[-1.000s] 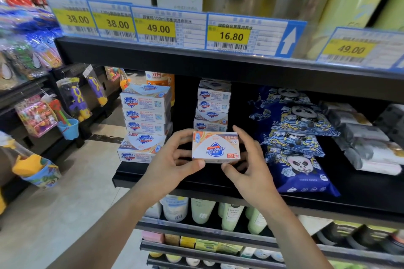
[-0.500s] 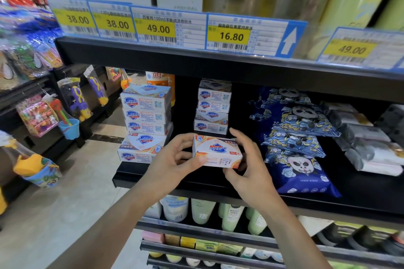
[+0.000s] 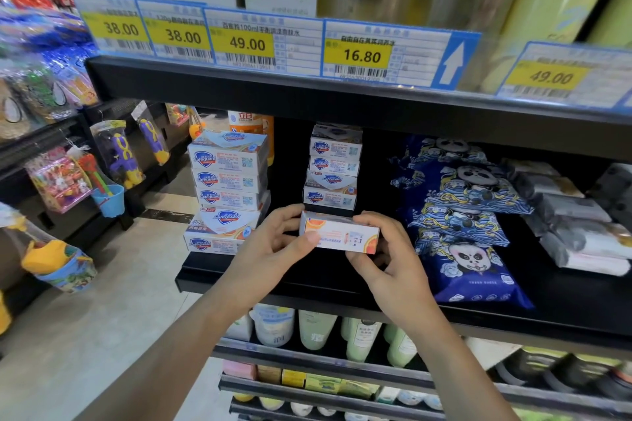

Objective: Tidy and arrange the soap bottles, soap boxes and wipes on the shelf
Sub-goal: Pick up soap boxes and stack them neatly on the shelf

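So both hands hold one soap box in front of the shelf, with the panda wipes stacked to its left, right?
Not quite. In the head view both hands, left and right, do hold the soap box in front of the shelf, but the panda wipes are stacked to its right.

Glossy printed cardboard soap box (image 3: pixel 338 236), matt black shelf (image 3: pixel 307 284), shiny crinkled plastic wipes packs (image 3: pixel 468 249), glossy paper price tags (image 3: pixel 362 51).

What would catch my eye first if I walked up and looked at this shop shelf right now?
Most likely the two hands at the centre: the left hand and right hand together hold a small soap box just above the black shelf. Behind it stand two stacks of soap boxes, and to the right lies a pile of blue panda wipes packs. Above, yellow price tags line the upper shelf edge.
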The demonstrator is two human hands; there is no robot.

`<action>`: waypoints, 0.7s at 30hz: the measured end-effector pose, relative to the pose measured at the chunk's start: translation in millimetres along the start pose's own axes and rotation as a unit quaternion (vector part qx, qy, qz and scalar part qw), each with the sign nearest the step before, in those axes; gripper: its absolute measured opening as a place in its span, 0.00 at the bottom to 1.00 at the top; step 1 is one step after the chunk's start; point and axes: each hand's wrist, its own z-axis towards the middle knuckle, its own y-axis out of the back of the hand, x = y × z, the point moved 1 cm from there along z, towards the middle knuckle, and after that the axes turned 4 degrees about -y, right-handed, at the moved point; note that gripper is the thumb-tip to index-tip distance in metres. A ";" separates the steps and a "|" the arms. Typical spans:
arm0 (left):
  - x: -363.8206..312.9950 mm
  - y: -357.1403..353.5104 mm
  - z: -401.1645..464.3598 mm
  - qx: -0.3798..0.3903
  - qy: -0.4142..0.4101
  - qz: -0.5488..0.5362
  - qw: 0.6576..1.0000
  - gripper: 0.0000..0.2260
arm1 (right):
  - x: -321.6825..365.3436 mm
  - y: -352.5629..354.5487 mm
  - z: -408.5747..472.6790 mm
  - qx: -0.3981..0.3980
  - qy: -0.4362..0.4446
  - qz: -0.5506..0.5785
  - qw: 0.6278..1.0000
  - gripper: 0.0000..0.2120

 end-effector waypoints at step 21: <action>2.1 1.9 -2.5 0.014 -0.035 0.044 0.998 0.24 | 5.5 0.9 -3.7 0.074 -0.034 0.026 0.996 0.18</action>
